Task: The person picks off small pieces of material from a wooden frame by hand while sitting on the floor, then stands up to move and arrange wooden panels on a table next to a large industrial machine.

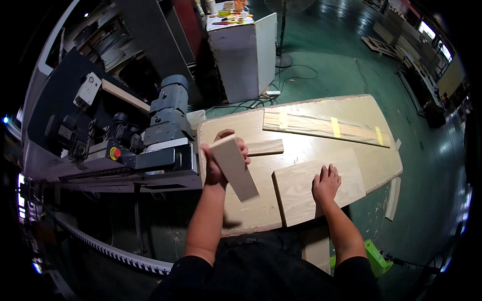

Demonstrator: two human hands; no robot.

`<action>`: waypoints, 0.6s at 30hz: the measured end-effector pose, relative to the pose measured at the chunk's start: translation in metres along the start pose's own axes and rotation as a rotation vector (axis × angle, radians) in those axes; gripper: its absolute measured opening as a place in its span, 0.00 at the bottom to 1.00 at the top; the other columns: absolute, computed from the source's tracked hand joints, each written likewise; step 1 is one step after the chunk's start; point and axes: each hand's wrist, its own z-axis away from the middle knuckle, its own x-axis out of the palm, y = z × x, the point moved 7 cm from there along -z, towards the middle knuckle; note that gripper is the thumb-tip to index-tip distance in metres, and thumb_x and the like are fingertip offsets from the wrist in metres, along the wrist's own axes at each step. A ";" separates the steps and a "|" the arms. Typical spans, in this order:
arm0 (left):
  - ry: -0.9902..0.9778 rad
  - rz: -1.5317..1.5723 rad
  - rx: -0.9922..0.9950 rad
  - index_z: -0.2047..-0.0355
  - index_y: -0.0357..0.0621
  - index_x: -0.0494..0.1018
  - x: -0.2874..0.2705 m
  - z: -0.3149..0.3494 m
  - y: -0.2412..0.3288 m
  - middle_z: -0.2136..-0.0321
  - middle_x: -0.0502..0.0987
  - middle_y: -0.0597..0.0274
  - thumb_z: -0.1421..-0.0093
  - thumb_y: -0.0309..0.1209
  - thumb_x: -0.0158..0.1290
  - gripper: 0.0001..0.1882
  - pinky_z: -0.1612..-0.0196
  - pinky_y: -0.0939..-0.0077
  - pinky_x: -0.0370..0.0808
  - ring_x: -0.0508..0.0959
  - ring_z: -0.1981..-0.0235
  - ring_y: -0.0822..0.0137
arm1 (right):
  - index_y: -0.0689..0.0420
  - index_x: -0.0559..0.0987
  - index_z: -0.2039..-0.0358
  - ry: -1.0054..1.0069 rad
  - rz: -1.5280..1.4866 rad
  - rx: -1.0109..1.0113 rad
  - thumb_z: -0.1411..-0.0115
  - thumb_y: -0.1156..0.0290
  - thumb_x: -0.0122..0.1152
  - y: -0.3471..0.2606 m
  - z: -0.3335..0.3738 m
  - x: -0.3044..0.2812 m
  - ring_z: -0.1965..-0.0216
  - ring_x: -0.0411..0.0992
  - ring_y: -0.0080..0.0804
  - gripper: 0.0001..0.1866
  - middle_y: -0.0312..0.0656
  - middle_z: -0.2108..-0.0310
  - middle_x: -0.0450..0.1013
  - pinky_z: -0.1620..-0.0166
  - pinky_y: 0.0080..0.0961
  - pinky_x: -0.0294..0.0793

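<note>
My left hand grips a short, pale wooden board and holds it up, tilted, above the left part of the worktable. Its fingers wrap round the upper end of that piece. Farther right, my right hand lies with fingers apart on a wide, light wooden panel, which rests flat near the table's front edge. Just beyond the left hand, a narrow wooden strip lies on the table, partly hidden by the hand and the held board.
A long grained plank with yellow tape strips lies along the table's far side. At the left stands a machine with a grey motor and a red stop button. A white cabinet carries tools; cables run along the floor.
</note>
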 end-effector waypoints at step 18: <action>-0.439 -2.185 -0.415 0.35 0.61 0.61 -0.136 -0.071 -0.188 0.35 0.60 0.50 0.45 0.46 0.63 0.38 0.35 0.40 0.57 0.58 0.32 0.50 | 0.54 0.72 0.41 0.009 -0.011 0.008 0.40 0.58 0.55 -0.001 -0.006 -0.004 0.30 0.52 0.50 0.27 0.51 0.33 0.60 0.31 0.60 0.46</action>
